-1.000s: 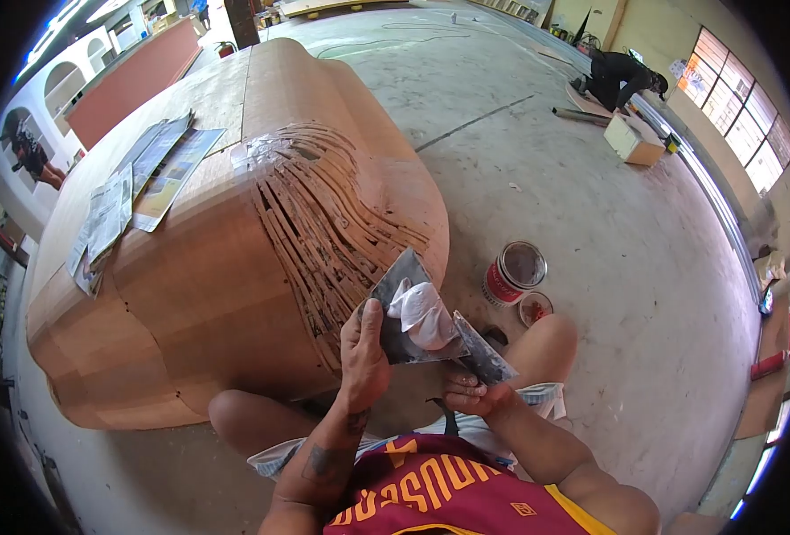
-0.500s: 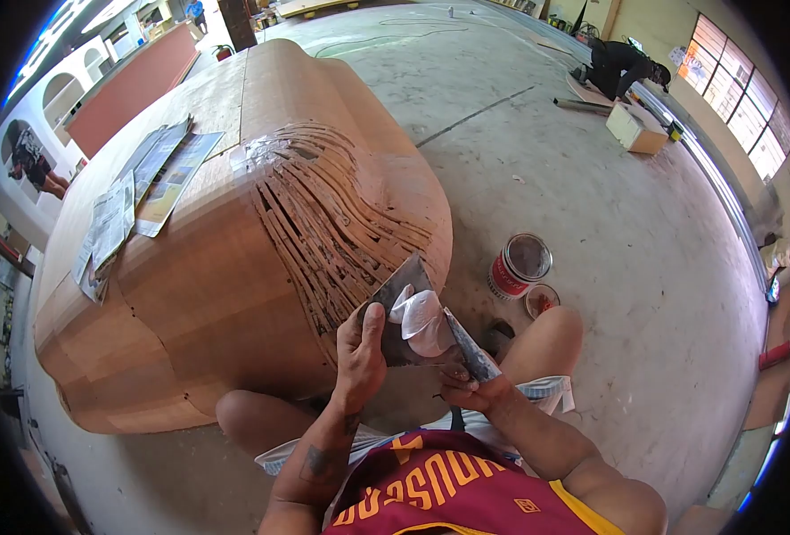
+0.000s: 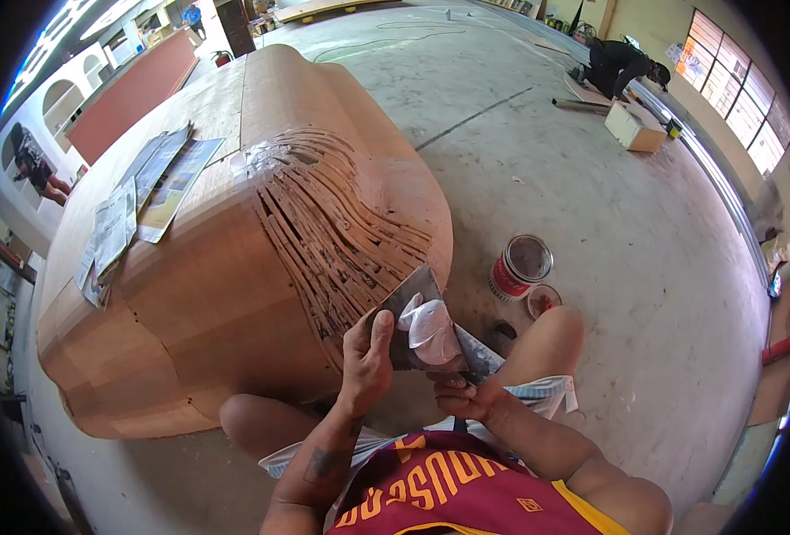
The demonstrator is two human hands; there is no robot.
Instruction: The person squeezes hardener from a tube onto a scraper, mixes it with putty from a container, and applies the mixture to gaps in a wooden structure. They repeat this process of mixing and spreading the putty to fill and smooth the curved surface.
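At five o'clock, paste (image 3: 432, 335): smooth pale mound on a flat plate (image 3: 413, 291)
Left hand (image 3: 367, 360): grip pinching the plate's edge
Right hand (image 3: 464, 393): grip pinching a smeared scraper (image 3: 479, 356)
Slats (image 3: 328, 230): curved wood, ten o'clock

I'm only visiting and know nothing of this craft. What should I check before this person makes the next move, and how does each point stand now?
1. Plate gripped: ok. The left hand holds the flat plate, thumb on top.
2. Material loaded: ok. A mound of pale paste sits on the plate.
3. Tool ready: ok. The right hand holds a spreading blade beside the plate.
4. Blade touching the paste: cannot tell from this angle.
5. Gaps closed between the wooden strips: not ok. Dark openings show.
6. Can steady: ok. It stands upright and open on the floor.
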